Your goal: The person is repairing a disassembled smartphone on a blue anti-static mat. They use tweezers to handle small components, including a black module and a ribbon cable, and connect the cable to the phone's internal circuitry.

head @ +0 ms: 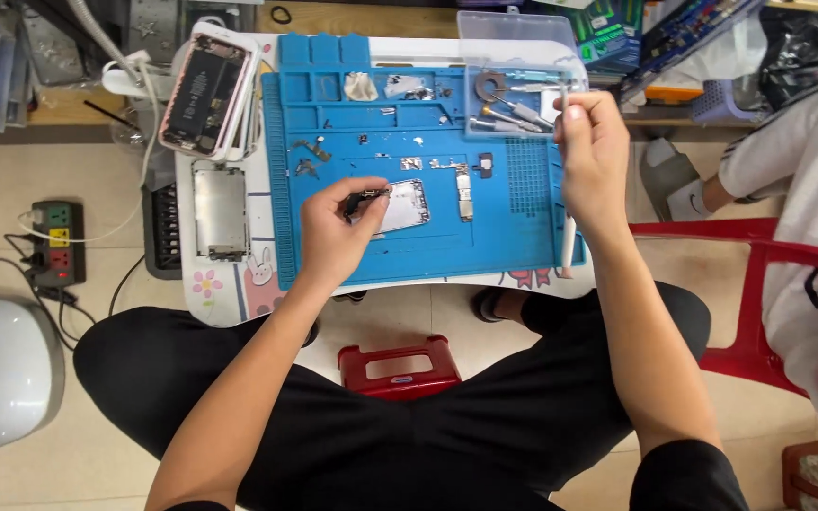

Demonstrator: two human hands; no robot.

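Observation:
My left hand (338,227) pinches a small dark phone part (367,198) between thumb and fingers, just above a silvery metal plate (405,206) lying on the blue repair mat (494,246). My right hand (595,151) is raised at the mat's right edge beside a clear plastic tool box (518,76), its fingers closed around a thin tool (564,95) that points up toward the box. A narrow circuit board (464,192) and small metal pieces lie on the mat between my hands.
An opened phone body (204,93) and a bare metal frame (219,212) lie at the left of the small white table (229,303). A power strip (58,242) sits on the floor left. A red stool (396,367) stands below; another person sits at right on a red chair (788,284).

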